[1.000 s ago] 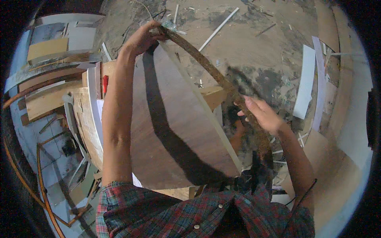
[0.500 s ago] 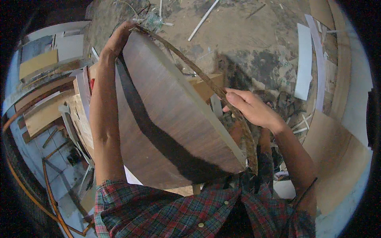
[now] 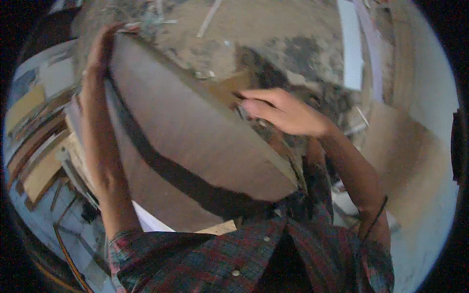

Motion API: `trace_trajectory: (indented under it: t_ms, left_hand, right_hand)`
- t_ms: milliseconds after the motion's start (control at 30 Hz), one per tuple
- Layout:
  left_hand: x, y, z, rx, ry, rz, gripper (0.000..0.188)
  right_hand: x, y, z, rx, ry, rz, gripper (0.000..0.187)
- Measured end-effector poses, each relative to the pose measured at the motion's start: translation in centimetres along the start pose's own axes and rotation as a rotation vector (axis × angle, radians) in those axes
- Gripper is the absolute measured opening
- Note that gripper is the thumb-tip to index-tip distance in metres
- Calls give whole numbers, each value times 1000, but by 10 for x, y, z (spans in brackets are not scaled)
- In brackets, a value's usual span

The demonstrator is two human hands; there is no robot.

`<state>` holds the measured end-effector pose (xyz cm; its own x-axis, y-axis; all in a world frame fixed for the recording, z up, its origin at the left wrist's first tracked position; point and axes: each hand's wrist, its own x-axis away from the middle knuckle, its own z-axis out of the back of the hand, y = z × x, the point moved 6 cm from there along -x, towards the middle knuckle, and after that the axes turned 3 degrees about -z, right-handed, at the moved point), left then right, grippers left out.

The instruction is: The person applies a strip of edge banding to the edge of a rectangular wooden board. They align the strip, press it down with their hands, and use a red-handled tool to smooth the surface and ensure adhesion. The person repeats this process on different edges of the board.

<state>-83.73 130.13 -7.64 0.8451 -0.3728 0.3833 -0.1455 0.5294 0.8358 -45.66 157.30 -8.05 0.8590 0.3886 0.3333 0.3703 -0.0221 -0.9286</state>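
A broad brown wood-grain panel stands tilted in front of me, with a dark shadow across its face. My left hand is closed around the panel's far corner, its fingertips blurred. A dark, thin strip seems to run along the right edge of the panel from that corner; blur hides whether it touches all the way. My right hand hovers just beyond the middle of that edge, fingers stretched toward the left and slightly apart. I make out nothing held in it.
Stacked boards and offcuts lie to the left. A large brown sheet and a long white strip lie to the right. Scraps litter the dusty floor ahead, and a yellowish wood piece sits behind the panel.
The bowed brown strip no longer stands away from the panel's edge. My right hand has let go of it and shifted left and farther from me. The whole view has moved with blur.
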Motion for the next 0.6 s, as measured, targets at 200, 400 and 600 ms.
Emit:
trace_trajectory:
  t_ms: [200, 400, 600]
  left_hand:
    - [-16, -8, 9, 104, -255, 13, 74]
    - [-27, -11, 18, -74, -207, -95, 81]
    - [-32, -12, 22, -30, -302, -83, 85]
  right_hand:
    - [0, 15, -14, 0, 92, 85, 63]
    - [6, -2, -21, -14, 164, 120, 72]
    - [13, 7, -29, 52, 170, 189, 69]
